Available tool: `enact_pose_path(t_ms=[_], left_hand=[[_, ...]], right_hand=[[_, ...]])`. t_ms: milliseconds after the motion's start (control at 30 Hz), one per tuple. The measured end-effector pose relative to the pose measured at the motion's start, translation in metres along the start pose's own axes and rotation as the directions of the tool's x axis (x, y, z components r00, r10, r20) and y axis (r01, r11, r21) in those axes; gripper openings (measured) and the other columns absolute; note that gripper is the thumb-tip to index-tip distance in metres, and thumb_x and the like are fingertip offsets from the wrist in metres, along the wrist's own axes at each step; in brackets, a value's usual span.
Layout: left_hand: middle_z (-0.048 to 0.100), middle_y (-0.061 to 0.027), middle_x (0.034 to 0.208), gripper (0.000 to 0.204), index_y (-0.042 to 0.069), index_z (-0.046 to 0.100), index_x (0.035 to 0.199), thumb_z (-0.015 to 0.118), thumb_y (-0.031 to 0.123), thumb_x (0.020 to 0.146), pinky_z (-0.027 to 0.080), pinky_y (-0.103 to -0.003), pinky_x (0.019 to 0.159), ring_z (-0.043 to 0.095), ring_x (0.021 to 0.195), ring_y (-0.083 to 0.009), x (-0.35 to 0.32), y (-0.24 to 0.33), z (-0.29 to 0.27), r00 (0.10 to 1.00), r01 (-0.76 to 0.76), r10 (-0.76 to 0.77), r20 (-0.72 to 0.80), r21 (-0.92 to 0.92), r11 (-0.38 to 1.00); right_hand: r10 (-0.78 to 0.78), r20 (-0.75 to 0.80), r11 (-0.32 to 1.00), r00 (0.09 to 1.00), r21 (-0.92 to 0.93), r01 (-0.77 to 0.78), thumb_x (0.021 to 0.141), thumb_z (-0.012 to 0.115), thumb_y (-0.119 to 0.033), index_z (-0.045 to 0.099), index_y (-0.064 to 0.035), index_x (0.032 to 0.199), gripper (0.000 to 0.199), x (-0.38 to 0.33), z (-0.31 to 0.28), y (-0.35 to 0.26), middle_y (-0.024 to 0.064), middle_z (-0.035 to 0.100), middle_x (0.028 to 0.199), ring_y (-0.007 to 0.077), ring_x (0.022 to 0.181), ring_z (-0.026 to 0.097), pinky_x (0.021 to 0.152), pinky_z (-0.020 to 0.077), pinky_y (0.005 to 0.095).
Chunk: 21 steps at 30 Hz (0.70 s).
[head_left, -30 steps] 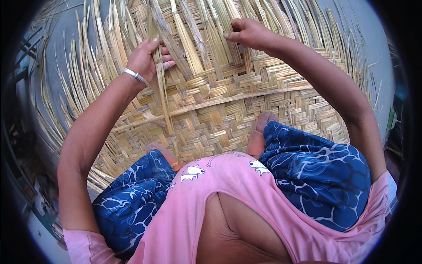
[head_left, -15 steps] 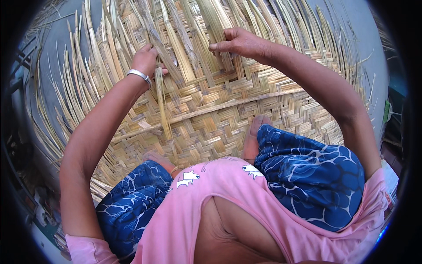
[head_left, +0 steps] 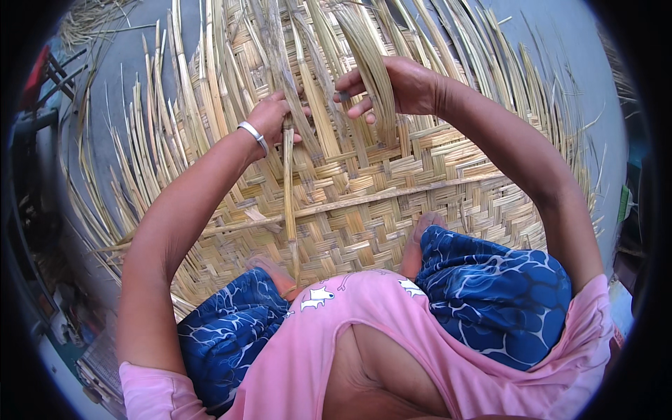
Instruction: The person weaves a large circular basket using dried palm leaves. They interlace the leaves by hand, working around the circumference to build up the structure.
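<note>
A partly woven mat (head_left: 336, 210) of flat, split reed strips lies under my feet, its unwoven strips fanning out on the far side. My left hand (head_left: 271, 120), with a silver bangle at the wrist, is closed around a narrow reed strip (head_left: 289, 182) that hangs toward me across the weave. To its right, my right hand (head_left: 406, 85) holds a wide, greenish reed strip (head_left: 374, 70), which arches up in front of the palm. Its fingers show on the strip's left side, bent and slightly apart. The strip's lower end meets the weave's edge.
A long thin stick (head_left: 392, 194) lies crosswise over the woven part. My feet (head_left: 427, 227) rest on the near part of the mat. Loose strip ends (head_left: 560, 133) spread over the grey floor (head_left: 115, 70). Dried stalks (head_left: 87, 21) lie at the far left.
My right hand has gone from pinching the wide strip to reaching behind it, and the strip now bows upward. The left hand still grips the narrow strip. The whole view has shifted slightly.
</note>
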<state>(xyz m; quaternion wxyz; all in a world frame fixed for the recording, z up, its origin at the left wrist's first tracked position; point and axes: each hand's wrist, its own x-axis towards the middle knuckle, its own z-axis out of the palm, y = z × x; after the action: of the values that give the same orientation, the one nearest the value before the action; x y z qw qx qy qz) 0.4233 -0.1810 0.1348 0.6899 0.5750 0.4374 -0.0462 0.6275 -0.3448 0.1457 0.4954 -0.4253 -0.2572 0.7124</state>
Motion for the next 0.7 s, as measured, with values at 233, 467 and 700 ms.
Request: enact_pose_path(t_ms=[233, 467, 700], left_hand=[[0.062, -0.0084, 0.110, 0.031, 0.002, 0.053, 0.119, 0.051, 0.015, 0.091, 0.052, -0.037, 0.083, 0.062, 0.098, -0.0215, -0.023, -0.004, 0.007, 0.985, -0.092, 0.115, 0.128, -0.173, 0.981], [0.065, -0.0043, 0.100, 0.029, 0.006, 0.056, 0.116, 0.057, 0.020, 0.091, 0.056, -0.037, 0.073, 0.064, 0.083, -0.0175, -0.025, 0.018, 0.000, 0.970, 0.000, -0.038, 0.240, 0.159, 0.987], [0.066, -0.0066, 0.091, 0.023, 0.005, 0.059, 0.110, 0.057, 0.016, 0.090, 0.056, -0.030, 0.059, 0.064, 0.071, -0.0147, -0.013, 0.023, -0.005, 0.985, -0.038, -0.029, 0.172, 0.375, 0.926]], right_hand=[[0.119, 0.029, 0.990, 0.992, -0.077, -0.116, 0.099, 0.043, -0.026, 0.046, 0.0062, 0.123, 0.040, 0.025, 0.000, -0.005, 0.0221, 0.055, 0.111, 0.0235, 0.083, 0.069, 0.068, 0.0593, 0.0329], [-0.170, -0.105, 0.979, 0.980, -0.134, 0.155, 0.091, 0.058, -0.019, 0.052, 0.0004, 0.114, 0.031, 0.066, 0.027, -0.022, 0.0097, 0.063, 0.097, 0.0150, 0.079, 0.066, 0.067, 0.0565, 0.0284], [-0.345, -0.172, 0.919, 0.923, -0.262, 0.295, 0.082, 0.072, -0.027, 0.059, -0.0038, 0.106, 0.036, 0.074, 0.024, -0.048, 0.0028, 0.061, 0.078, 0.0120, 0.067, 0.061, 0.064, 0.0529, 0.0295]])
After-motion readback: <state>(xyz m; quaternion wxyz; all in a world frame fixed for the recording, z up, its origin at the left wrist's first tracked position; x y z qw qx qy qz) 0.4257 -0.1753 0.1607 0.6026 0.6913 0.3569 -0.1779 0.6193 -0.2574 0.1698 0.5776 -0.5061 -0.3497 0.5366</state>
